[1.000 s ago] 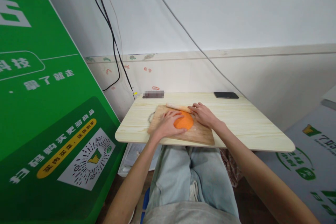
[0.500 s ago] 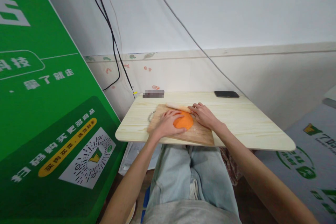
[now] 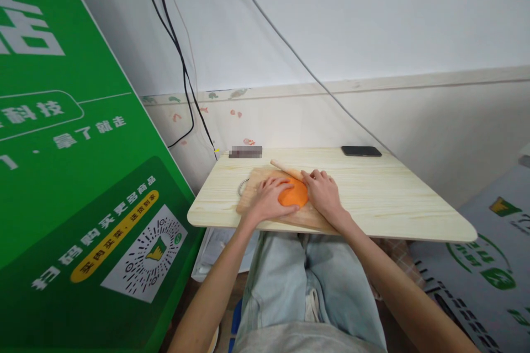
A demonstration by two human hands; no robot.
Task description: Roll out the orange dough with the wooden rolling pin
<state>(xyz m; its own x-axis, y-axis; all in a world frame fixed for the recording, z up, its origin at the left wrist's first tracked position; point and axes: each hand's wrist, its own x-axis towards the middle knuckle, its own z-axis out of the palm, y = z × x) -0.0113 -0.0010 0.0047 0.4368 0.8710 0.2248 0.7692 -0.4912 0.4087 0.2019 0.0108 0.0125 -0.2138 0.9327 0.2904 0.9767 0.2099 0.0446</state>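
A flat round of orange dough (image 3: 295, 194) lies on a wooden cutting board (image 3: 247, 196) with a metal ring handle at its left end. My left hand (image 3: 271, 199) curves around the dough's left side, fingers along the far edge and thumb along the near one, holding it against the board. In my right hand (image 3: 325, 194) is the right end of a wooden rolling pin (image 3: 284, 168), the fingers closed round it. The pin slants across the dough's far edge, its other end sticking out to the left. My right hand covers part of the dough's right side.
The board sits at the front edge of a pale wooden table (image 3: 397, 198). A black phone (image 3: 361, 151) lies at the back right, and a blurred-out dark object (image 3: 245, 152) at the back left. Green panel (image 3: 103, 176) stands left; cables hang along the wall.
The rolling pin is tilted more steeply, and my right hand has come a little nearer to me. My left hand stays on the dough. The whole view has shifted slightly.
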